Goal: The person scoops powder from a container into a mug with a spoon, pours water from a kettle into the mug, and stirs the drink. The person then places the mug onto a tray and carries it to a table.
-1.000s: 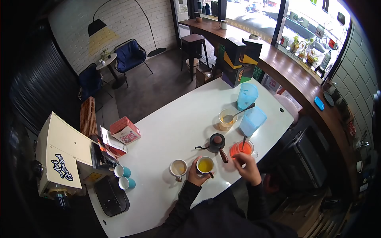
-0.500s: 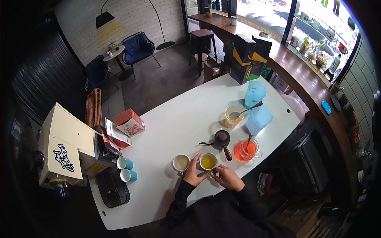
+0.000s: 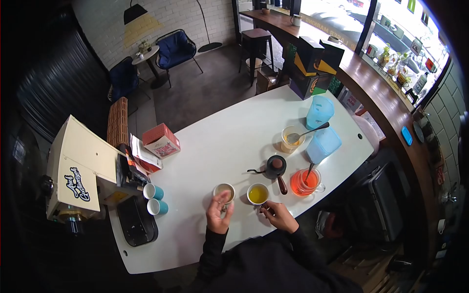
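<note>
Yellow-filled cup (image 3: 256,187), upright, open upward

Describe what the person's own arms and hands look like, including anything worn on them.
Both arms are in long, plain black sleeves, the left sleeve and the right sleeve each reaching about to the wrist, with no marking visible. The left hand and right hand are bare, without gloves. Whether any ring is worn is too small to tell.

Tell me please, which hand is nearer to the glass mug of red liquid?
Right hand. It is by the cup of yellow liquid, left of the glass mug and nearer the body; the left hand is farther left, at the other cup.
</note>
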Tool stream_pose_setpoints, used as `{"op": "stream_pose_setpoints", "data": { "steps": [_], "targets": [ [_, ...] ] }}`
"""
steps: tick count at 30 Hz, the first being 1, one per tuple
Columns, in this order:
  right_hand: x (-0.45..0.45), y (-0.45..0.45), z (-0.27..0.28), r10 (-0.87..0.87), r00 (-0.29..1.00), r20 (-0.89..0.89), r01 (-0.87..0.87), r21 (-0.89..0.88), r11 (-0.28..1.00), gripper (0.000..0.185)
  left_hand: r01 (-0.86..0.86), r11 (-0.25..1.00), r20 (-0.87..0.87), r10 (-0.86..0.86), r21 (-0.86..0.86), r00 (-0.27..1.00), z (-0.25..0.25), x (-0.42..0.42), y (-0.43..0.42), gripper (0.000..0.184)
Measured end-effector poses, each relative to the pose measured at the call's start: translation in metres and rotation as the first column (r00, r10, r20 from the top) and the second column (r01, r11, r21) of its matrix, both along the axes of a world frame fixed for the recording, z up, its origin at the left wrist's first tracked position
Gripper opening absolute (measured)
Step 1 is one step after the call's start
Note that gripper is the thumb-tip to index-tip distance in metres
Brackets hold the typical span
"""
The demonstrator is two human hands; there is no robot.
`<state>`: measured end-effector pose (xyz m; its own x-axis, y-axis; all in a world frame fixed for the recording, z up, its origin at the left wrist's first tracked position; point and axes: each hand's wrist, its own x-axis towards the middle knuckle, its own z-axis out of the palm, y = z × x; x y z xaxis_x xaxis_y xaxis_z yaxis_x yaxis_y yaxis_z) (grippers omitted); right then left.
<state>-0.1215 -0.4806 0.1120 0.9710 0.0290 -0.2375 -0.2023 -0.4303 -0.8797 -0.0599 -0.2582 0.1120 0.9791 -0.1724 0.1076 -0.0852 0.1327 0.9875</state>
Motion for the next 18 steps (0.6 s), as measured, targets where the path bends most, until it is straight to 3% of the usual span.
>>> {"op": "stream_pose_setpoints", "data": {
  "steps": [1,3,4,5,7,13,18],
  "targets": [
    [0.000,0.001,0.000,0.009,1.000,-0.006,-0.009,0.000,1.000,0.016,-0.009,1.000,-0.006,0.009,0.000,1.000,0.002,0.003,0.000,0.043],
    [0.000,0.000,0.001,0.019,1.000,0.017,-0.019,0.017,1.000,0.018,-0.250,0.956,0.263,0.204,0.155,0.943,0.005,0.010,0.003,0.045],
    [-0.001,0.000,-0.003,0.026,1.000,0.013,-0.026,0.015,1.000,0.018,-0.290,0.917,0.302,0.204,0.275,0.931,-0.003,0.014,0.011,0.056],
    [-0.001,-0.001,-0.011,0.048,0.995,0.084,-0.051,0.025,0.998,0.019,-0.295,0.916,0.300,0.210,0.274,0.930,-0.004,0.015,0.015,0.056],
    [0.001,-0.003,-0.015,0.070,0.985,0.158,-0.076,0.032,0.997,0.020,-0.311,0.769,0.368,0.106,0.559,0.924,-0.007,0.017,0.020,0.072],
    [0.003,-0.006,-0.016,0.125,0.981,0.146,-0.135,0.059,0.989,0.022,-0.135,0.784,0.261,-0.035,0.606,0.965,-0.034,0.018,0.016,0.095],
    [0.005,-0.009,-0.019,0.135,0.990,0.043,-0.139,0.107,0.984,0.021,-0.186,0.829,0.230,0.071,0.528,0.970,-0.048,0.019,0.009,0.098]
  ]
}}
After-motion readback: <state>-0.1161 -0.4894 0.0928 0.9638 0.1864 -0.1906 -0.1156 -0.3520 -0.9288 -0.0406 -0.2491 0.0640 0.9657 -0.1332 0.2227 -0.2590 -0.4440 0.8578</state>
